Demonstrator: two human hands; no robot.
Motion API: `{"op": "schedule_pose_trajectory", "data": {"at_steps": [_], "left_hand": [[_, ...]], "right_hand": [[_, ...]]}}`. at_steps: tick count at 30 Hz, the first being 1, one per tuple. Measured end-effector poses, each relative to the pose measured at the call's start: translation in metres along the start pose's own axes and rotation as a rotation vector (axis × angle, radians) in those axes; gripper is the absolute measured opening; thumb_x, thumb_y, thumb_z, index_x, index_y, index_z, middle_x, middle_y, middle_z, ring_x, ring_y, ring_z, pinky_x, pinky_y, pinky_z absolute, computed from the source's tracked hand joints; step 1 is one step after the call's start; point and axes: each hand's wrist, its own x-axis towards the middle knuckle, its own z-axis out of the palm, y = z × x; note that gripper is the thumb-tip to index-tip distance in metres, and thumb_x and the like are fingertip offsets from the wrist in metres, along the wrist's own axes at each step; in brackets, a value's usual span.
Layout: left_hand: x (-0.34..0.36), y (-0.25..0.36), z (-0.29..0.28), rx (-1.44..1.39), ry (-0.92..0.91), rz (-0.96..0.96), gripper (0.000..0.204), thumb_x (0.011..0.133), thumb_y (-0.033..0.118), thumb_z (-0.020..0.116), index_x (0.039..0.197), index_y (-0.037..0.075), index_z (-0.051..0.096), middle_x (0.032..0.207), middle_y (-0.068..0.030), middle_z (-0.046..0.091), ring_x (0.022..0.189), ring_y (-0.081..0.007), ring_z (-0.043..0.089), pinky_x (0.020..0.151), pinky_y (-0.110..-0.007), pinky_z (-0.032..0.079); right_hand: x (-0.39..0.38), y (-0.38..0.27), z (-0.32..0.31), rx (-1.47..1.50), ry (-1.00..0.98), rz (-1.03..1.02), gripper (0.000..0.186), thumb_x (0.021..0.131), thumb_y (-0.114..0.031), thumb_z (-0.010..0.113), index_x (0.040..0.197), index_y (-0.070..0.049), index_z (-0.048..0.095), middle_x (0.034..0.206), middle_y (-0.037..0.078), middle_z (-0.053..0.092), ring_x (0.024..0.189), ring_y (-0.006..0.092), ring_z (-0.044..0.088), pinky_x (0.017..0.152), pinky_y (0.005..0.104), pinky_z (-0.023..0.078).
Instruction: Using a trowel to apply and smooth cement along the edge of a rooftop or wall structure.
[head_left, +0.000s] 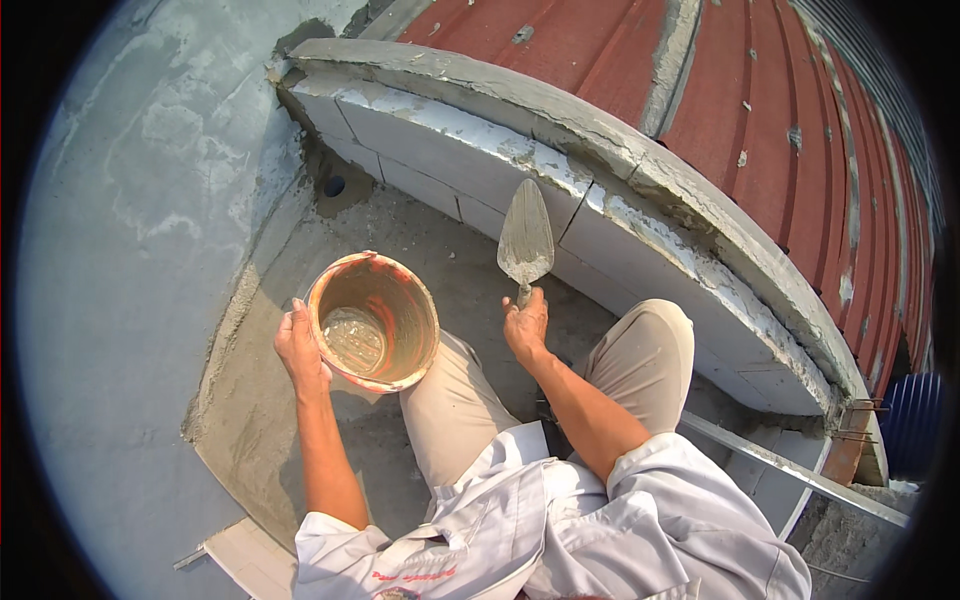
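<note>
My left hand [303,346] grips the rim of an orange bucket [408,310] at its left side. The bucket's inner wall is smeared with grey mortar, and a little wet mortar [352,340] lies at its bottom. In my right hand [527,326] is a pointed trowel [526,235], held by its handle with the blade pointing away from me. A thin grey film coats the blade, with no heap of mortar on it. The blade's tip overlaps the low wall of white blocks [430,150] in the view.
A rough concrete ledge [600,140] runs along the block wall, with a red corrugated metal roof [770,130] beyond. On the left rises a grey plastered wall [130,300]. A drain hole [334,186] sits in the far corner. A blue ribbed pipe [915,425] is at right.
</note>
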Motion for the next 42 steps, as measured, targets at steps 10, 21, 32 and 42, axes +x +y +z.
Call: {"op": "schedule_pose_trajectory", "data": {"at_steps": [10, 21, 32, 42], "left_hand": [[0.003, 0.017, 0.001, -0.145, -0.013, -0.041, 0.031, 0.107, 0.029, 0.06, 0.1, -0.001, 0.063, 0.098, -0.0092, 0.072, 0.085, -0.0135, 0.069, 0.079, -0.029, 0.056], [-0.002, 0.031, -0.005, -0.076, 0.012, 0.011, 0.029, 0.107, 0.028, 0.06, 0.093, 0.003, 0.061, 0.09, -0.0044, 0.068, 0.08, -0.01, 0.064, 0.076, -0.028, 0.054], [-0.021, 0.031, -0.026, -0.103, 0.082, 0.029, 0.029, 0.107, 0.028, 0.061, 0.096, 0.001, 0.061, 0.092, -0.0051, 0.068, 0.082, -0.0112, 0.065, 0.075, -0.028, 0.054], [-0.021, 0.025, -0.032, -0.078, 0.102, 0.0, 0.029, 0.106, 0.029, 0.063, 0.093, 0.003, 0.062, 0.09, -0.0029, 0.067, 0.079, -0.0085, 0.062, 0.073, -0.026, 0.052]], "right_hand": [[-0.046, -0.088, -0.255, -0.411, 0.082, -0.407, 0.03, 0.094, -0.014, 0.067, 0.12, -0.001, 0.057, 0.102, 0.024, 0.068, 0.093, 0.0447, 0.066, 0.081, 0.0499, 0.05], [-0.004, -0.024, -0.247, -0.615, 0.075, -0.469, 0.04, 0.096, -0.021, 0.065, 0.13, -0.002, 0.055, 0.112, 0.025, 0.067, 0.104, 0.0441, 0.066, 0.089, 0.0516, 0.052], [0.051, -0.084, -0.206, -0.34, -0.187, -0.321, 0.037, 0.095, -0.024, 0.066, 0.123, 0.0, 0.06, 0.105, 0.026, 0.07, 0.102, 0.0451, 0.067, 0.09, 0.051, 0.051], [0.091, -0.174, -0.302, -1.018, 0.077, -0.685, 0.033, 0.09, -0.021, 0.069, 0.12, -0.006, 0.066, 0.109, 0.018, 0.069, 0.104, 0.0371, 0.067, 0.089, 0.0478, 0.053]]}}
